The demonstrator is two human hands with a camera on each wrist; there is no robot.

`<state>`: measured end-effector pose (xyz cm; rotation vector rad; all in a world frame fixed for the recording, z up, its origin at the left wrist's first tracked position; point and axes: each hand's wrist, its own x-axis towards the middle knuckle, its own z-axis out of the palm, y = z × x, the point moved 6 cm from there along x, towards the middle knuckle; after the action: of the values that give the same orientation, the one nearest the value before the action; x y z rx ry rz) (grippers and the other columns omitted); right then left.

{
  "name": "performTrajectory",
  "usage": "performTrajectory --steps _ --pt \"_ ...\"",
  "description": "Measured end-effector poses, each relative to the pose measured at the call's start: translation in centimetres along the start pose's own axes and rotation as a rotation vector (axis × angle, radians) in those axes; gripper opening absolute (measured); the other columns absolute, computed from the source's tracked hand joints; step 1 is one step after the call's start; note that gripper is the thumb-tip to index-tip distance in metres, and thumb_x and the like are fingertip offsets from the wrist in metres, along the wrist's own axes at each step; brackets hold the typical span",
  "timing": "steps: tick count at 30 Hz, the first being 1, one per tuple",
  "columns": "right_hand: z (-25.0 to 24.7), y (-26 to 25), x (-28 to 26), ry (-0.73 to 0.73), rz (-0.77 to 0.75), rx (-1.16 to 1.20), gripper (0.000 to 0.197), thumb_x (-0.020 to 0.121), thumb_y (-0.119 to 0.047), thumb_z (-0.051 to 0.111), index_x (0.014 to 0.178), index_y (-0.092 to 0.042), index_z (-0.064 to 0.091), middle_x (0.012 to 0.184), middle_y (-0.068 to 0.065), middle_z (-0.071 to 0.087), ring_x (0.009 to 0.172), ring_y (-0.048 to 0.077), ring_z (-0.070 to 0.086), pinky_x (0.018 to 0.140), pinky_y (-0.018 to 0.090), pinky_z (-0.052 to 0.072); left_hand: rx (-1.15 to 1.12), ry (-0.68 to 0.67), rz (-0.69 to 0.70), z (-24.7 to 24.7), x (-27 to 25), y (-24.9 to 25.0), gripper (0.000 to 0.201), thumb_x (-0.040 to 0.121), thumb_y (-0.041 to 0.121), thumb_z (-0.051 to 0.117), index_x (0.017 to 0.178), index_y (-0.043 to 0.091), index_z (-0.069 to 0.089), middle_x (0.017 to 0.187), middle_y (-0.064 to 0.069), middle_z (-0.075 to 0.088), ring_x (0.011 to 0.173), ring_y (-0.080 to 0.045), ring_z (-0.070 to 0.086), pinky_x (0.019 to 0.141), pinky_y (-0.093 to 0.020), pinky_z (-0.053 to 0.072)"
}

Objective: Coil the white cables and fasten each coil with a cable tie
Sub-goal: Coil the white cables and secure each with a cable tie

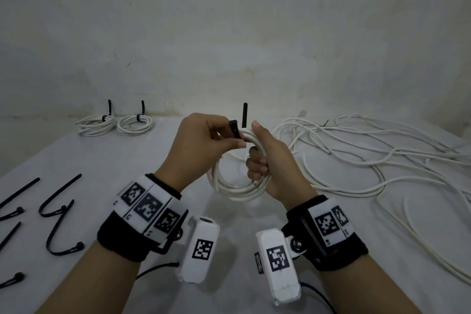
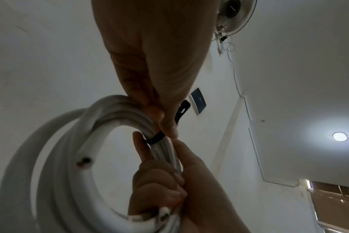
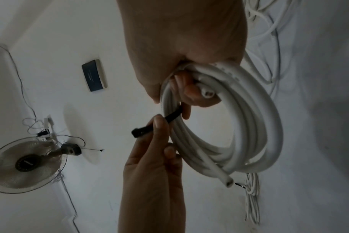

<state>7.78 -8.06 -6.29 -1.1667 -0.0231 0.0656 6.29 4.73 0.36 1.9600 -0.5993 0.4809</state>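
Above the middle of the white table (image 1: 122, 160) I hold a coil of white cable (image 1: 237, 187) upright. My right hand (image 1: 257, 145) grips the coil's right side, thumb up on top. A black cable tie (image 1: 235, 130) wraps the coil's top, and its tail (image 1: 244, 115) sticks straight up. My left hand (image 1: 230, 139) pinches the tie's head end between thumb and forefinger. In the left wrist view the tie (image 2: 155, 138) loops round the coil (image 2: 60, 157), just above the right hand's fingers (image 2: 141, 151). In the right wrist view the left hand's fingers (image 3: 159, 124) pinch the tie (image 3: 145, 130) beside the coil (image 3: 239, 118).
Two tied coils (image 1: 95, 125) (image 1: 135, 123) lie at the back left by the wall. A tangle of loose white cables (image 1: 356, 150) covers the table's right side. Several spare black ties (image 1: 61, 214) lie at the front left.
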Motion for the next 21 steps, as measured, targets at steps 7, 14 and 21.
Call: performTrajectory --steps 7,14,21 --pt "-0.2 -0.6 -0.2 0.007 -0.039 -0.02 0.033 0.094 -0.037 0.054 0.068 -0.017 0.054 0.044 -0.003 0.024 0.036 0.01 0.021 0.039 0.02 0.022 0.132 0.115 0.018 -0.2 1.0 -1.0 0.045 0.062 0.038 0.084 0.091 0.022 0.054 0.086 0.014 0.057 0.072 -0.002 0.051 0.062 -0.01 0.039" --pt "-0.4 -1.0 -0.1 0.039 -0.129 -0.067 0.05 0.094 -0.034 0.055 0.045 -0.025 0.059 0.048 0.0 0.023 0.038 0.011 0.022 0.04 0.021 0.022 -0.184 -0.061 -0.204 2.3 0.6 -3.8 0.048 0.074 0.046 0.066 0.107 0.014 0.054 0.062 0.0 0.064 0.053 -0.012 0.057 0.056 -0.026 0.05" --pt "-0.6 -0.2 0.2 0.057 -0.14 -0.104 0.037 0.093 -0.034 0.056 0.061 -0.02 0.067 0.05 0.002 0.021 0.036 0.011 0.021 0.039 0.02 0.022 -0.587 -0.026 -0.284 3.4 0.2 -5.8 0.037 0.068 0.043 0.064 0.091 0.014 0.062 0.054 0.003 0.054 0.045 -0.013 0.044 0.045 -0.021 0.041"
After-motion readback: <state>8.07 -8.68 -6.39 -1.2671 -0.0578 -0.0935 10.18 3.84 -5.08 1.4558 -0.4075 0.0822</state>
